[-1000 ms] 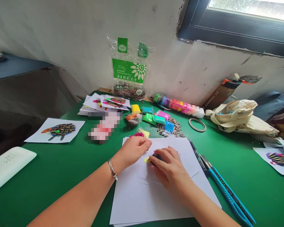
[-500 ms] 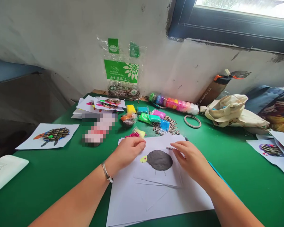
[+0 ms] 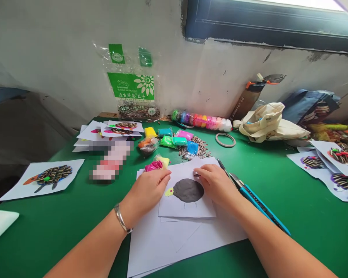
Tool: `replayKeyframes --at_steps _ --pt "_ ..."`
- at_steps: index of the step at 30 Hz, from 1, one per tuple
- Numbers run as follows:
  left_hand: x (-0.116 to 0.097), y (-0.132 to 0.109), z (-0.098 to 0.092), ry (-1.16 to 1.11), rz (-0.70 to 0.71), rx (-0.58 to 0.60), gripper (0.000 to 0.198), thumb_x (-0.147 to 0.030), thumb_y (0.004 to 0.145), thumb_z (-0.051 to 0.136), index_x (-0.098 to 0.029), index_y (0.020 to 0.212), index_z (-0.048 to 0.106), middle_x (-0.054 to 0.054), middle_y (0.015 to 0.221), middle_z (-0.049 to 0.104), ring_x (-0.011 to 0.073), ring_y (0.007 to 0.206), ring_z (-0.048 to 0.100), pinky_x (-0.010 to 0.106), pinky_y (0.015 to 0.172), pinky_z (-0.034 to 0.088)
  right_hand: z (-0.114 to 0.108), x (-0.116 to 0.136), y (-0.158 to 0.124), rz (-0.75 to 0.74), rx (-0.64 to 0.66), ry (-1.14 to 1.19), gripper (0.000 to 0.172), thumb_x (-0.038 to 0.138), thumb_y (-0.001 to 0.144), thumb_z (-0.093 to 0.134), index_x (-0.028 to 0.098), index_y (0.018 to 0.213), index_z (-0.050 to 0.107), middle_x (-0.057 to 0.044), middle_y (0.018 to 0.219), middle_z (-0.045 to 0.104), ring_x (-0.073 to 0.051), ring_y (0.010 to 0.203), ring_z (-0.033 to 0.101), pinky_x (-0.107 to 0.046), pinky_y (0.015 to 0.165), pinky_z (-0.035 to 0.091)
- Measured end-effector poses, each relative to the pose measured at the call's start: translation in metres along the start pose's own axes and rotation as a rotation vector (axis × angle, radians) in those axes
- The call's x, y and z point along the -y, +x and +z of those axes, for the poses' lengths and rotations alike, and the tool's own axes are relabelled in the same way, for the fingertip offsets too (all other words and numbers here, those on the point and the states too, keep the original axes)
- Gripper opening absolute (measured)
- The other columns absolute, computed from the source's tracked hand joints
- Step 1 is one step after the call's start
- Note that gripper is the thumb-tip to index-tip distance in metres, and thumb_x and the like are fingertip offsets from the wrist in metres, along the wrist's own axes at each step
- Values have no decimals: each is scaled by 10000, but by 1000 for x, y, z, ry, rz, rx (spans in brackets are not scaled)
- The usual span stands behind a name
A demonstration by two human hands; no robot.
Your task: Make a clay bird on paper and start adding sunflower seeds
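Note:
A small sheet of paper bears a bird-like figure with a flat black clay body and a yellow clay head with a pink dot. Two short legs are drawn below in pencil. My left hand, wearing a silver bracelet, is at the sheet's upper left, thumb and forefinger pressed together; what they hold, if anything, is hidden. Above the body's right end, my right hand pinches a dark sunflower seed at its fingertips. Larger white sheets lie underneath.
Clay packets and loose sunflower seeds lie beyond my hands. A blue utility knife lies right of the sheets. A seed bag stands against the wall; finished seed pictures lie left and right.
My right hand has moved slightly left with the seed, closer over the black body's upper right. My left hand stays near the paper's upper left. The camera view has turned to the right.

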State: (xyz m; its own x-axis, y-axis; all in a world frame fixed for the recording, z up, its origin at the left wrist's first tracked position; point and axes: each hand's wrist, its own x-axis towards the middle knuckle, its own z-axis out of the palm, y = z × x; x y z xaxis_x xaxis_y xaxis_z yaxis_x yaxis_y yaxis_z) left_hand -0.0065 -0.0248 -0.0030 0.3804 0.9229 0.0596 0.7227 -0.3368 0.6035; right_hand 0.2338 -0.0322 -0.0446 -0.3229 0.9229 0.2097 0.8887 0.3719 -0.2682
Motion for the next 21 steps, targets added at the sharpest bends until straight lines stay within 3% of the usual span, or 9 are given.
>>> replayKeyframes --at_steps 5,10,12,14,16,21 --pt "3 -1 2 56 68 -41 319 -290 937 429 -217 1062 713 15 1050 746 199 950 691 296 820 538 5 -4 4 -3 -52 40 256 108 894 508 214 959 731 -71 881 672 -204 823 575 -319 757 436" --pt "9 -3 -5 103 151 -413 282 -323 946 475 -202 1025 717 27 1007 750 189 928 688 294 863 531 9 -7 6 12 -81 78 258 86 864 533 212 949 740 -67 876 681 -199 832 590 -306 760 434" --pt "14 -1 -7 162 141 -484 294 -338 943 494 -178 1080 699 50 1057 735 207 998 666 315 915 513 10 -8 7 18 -89 84 255 93 863 537 218 953 741 -64 878 684 -199 843 594 -306 774 438" --pt "19 3 -7 230 120 -448 360 -369 924 529 -147 1179 653 84 1160 696 244 1110 615 356 979 482 10 -9 7 22 -93 91 248 109 869 536 217 961 740 -65 883 687 -200 849 596 -307 779 442" --pt "23 7 -6 281 73 -337 492 -398 890 580 -132 1303 564 104 1264 639 275 1187 563 392 1008 461 10 -9 7 24 -94 98 246 122 878 530 214 970 738 -67 890 688 -202 853 597 -310 782 446" --pt "23 9 -2 344 -58 -121 483 -314 898 561 -180 1359 513 90 1222 657 272 1095 606 373 874 516 8 -7 6 31 -92 109 237 136 883 531 210 979 735 -68 890 686 -202 855 593 -312 786 447"
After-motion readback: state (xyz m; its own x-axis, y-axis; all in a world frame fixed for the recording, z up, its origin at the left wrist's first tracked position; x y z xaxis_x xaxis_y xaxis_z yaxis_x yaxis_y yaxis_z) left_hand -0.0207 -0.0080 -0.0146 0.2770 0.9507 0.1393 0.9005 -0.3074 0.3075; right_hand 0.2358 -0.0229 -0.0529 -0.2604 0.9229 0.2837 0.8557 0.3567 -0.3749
